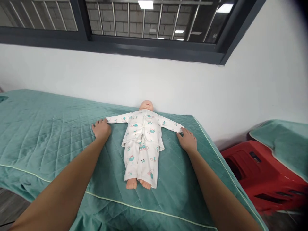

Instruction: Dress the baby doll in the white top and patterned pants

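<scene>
A baby doll (145, 128) lies face up on a green quilted cover (79, 128), its head towards the wall. It wears a white pajama top (144, 130) and white pajama pants (141, 162), both printed with small green and pink figures. Both sleeves are stretched out sideways, and the bare feet show below the pants. At the end of the sleeve on the left, my left hand (101, 129) has its fingers closed at the cuff. My right hand (187, 140) pinches the cuff of the other sleeve between thumb and fingers. The doll's hands are hidden.
Behind the bed stands a white wall (108, 77) below a dark-framed window (154, 48) with metal bars. To the right, past the cover's piped edge, is a red plastic stool (262, 173) with green cloth (286, 144) over it.
</scene>
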`<action>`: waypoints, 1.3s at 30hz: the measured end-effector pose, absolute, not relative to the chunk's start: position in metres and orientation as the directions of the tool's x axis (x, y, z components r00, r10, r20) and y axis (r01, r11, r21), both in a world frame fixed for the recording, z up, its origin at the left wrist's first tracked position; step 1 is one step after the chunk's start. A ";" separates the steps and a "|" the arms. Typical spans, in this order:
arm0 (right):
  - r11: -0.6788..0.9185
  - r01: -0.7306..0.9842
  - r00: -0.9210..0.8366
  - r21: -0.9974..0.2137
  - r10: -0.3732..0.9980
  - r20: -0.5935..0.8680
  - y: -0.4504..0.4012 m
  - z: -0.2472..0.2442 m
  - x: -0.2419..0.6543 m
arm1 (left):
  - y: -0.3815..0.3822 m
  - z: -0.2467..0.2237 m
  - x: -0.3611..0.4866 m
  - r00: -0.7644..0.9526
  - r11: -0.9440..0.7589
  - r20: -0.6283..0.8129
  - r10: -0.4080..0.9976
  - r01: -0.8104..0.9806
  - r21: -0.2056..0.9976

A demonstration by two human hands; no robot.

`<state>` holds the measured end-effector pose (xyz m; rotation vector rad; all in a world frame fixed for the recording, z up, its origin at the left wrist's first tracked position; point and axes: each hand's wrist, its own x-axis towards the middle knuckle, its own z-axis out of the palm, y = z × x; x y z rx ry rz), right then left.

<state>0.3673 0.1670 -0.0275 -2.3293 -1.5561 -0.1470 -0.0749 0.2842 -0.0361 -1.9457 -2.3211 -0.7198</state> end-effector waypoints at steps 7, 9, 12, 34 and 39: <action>-0.376 0.908 0.412 -0.184 0.878 0.243 0.166 -0.025 0.361 | 0.278 -0.039 -0.080 -0.174 0.103 0.244 0.954 0.955 0.278; -0.379 0.910 0.410 -0.171 0.884 0.226 0.166 -0.025 0.359 | 0.270 -0.037 -0.081 -0.165 0.099 0.228 0.960 0.956 0.276; -0.381 0.910 0.409 -0.162 0.887 0.215 0.166 -0.024 0.358 | 0.253 -0.034 -0.083 -0.156 0.095 0.219 0.963 0.959 0.267; 0.416 0.874 -0.322 -0.249 0.882 0.343 -0.003 0.025 0.148 | 0.008 -0.048 -0.021 0.165 -0.385 0.425 0.890 0.772 0.506; 0.382 0.882 -0.280 -0.274 0.895 0.348 0.011 0.011 0.149 | 0.013 -0.046 -0.018 0.184 -0.402 0.419 0.889 0.752 0.523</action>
